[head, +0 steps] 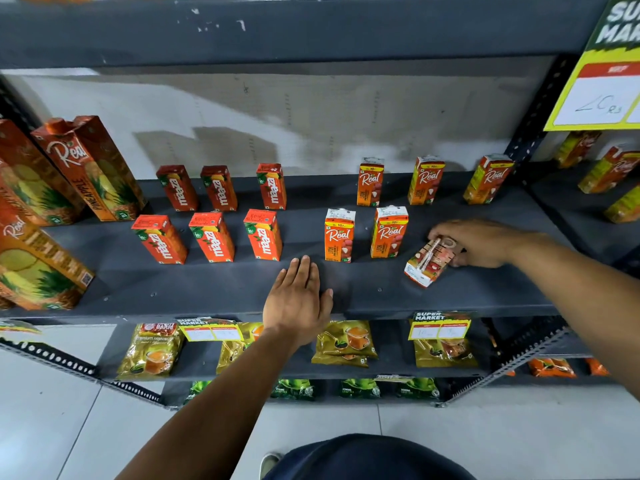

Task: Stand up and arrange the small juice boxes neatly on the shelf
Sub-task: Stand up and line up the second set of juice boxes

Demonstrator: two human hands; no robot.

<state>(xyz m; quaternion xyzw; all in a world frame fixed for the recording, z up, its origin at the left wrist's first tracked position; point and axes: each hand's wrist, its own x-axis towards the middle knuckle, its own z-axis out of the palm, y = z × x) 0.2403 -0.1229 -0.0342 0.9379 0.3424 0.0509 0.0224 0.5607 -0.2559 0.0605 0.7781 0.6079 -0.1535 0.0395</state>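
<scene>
Small orange-and-white cardboard Real juice box [428, 263] lies tipped on dark grey metal shelf [214, 289], right of front row. Right hand [479, 244] pinches its top end; left hand [298, 301] flat, fingers spread, on shelf edge. Advice: pivot upright on base, label forward, align beside upright Real boxes [389, 233]. Right fingertips hidden behind box; label unreadable.

shelf [214, 289] dark grey | Maaza boxes [212, 236] red-orange | tea packets [149, 351] seemingly gold

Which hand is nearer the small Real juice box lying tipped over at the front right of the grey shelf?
Right. The right hand is gripping the tipped small Real juice box at its upper end. The left hand rests flat on the grey metal shelf, well to the box's left.
</scene>
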